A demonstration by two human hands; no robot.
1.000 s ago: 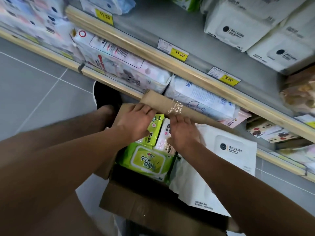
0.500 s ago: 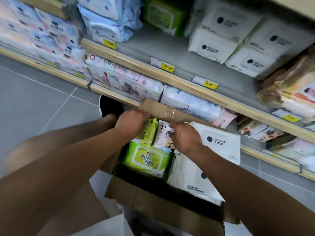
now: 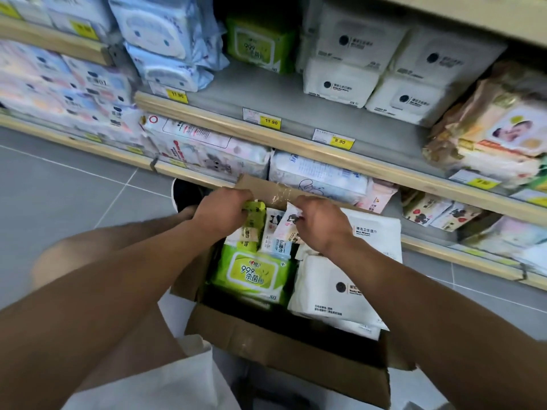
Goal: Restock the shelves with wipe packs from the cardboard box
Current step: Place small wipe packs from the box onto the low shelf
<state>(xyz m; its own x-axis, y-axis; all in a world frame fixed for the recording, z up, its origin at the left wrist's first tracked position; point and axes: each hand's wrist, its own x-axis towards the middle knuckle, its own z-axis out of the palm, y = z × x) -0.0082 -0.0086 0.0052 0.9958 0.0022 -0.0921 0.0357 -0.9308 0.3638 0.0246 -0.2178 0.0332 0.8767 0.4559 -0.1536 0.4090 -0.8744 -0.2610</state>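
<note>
In the cardboard box (image 3: 284,353) at six o'clock below the shelves (image 3: 296,145), the left hand (image 3: 220,210) is gripping a small green pack (image 3: 254,216) while the right hand (image 3: 321,223) is pinching a small pink pack (image 3: 286,223), both looking soft, light, slippery, best grasped by their edges.

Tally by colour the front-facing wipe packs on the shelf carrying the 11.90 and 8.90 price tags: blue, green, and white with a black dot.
Blue packs: 2
Green packs: 1
White packs with a black dot: 4
Total: 7
</note>
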